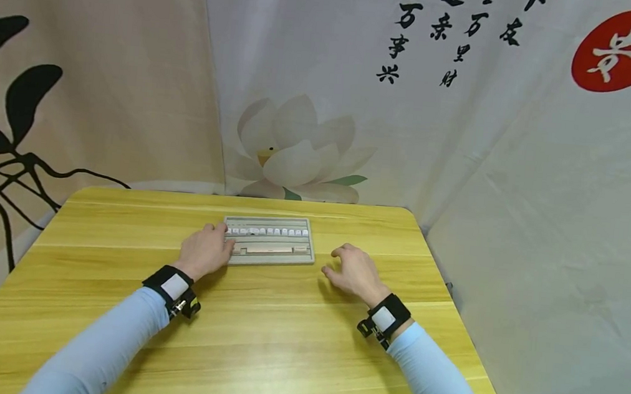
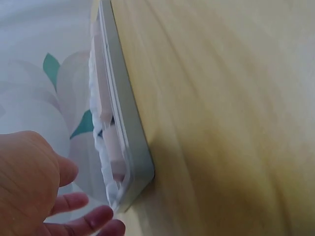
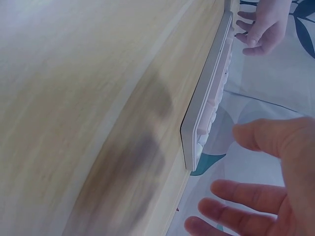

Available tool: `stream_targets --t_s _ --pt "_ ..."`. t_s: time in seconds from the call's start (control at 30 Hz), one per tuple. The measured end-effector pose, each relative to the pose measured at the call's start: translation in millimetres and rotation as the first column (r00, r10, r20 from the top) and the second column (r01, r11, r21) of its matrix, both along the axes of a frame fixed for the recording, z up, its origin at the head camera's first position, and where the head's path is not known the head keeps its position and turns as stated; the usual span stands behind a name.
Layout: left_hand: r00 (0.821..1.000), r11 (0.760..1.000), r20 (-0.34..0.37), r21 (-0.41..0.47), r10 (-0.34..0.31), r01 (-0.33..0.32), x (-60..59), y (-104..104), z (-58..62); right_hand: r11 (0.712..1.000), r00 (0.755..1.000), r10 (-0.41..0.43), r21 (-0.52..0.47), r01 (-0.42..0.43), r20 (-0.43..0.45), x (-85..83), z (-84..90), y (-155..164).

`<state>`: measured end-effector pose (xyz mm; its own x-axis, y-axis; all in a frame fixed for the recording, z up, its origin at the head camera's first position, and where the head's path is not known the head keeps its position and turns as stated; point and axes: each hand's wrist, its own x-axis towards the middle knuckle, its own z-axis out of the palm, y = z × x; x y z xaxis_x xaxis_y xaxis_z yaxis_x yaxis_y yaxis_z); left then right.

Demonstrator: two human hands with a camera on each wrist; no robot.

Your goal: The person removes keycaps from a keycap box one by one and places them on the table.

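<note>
A shallow grey keycap tray (image 1: 271,263) lies flat near the table's back edge, tilted a little to one side. One row in it holds small white keycaps (image 1: 270,232); nearer me lies a long pinkish bar-shaped keycap (image 1: 270,250). My left hand (image 1: 205,252) is at the tray's left end, thumb and forefinger overlapping its edge; whether they touch it I cannot tell. In the left wrist view its loosely bent fingers are beside the tray's corner (image 2: 127,113). To the right of the tray, apart from it, my right hand (image 1: 356,273) hovers with fingers spread, holding nothing.
The yellow wood-grain table (image 1: 258,342) spreads under both hands. Behind it hangs a pale cloth (image 1: 333,54) with a printed lotus and black characters. Another cloth wall (image 1: 558,256) flanks the right side, and dark printed plant stems (image 1: 14,164) show at the left.
</note>
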<state>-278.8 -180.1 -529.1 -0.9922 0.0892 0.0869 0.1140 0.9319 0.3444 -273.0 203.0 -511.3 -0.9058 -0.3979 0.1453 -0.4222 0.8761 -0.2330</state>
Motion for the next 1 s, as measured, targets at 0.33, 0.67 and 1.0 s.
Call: stream_targets --t_s 0.33,0.67,1.0 --pt "0.999 0.999 0.005 -0.028 -0.033 0.033 -26.1 -17 3.6 1.0 1.0 0.0 0.0 0.0 -0.007 0.8 2.9 1" --pt "0.997 0.996 0.042 -0.055 -0.063 0.065 -36.7 -15 0.8 1.0 1.0 0.004 0.005 -0.004 -0.015 2.6 3.1 2" --pt "0.995 0.992 0.031 -0.087 -0.094 0.097 -43.6 -11 -6.1 1.0 1.0 -0.006 -0.008 0.006 -0.01 4.2 1.6 0"
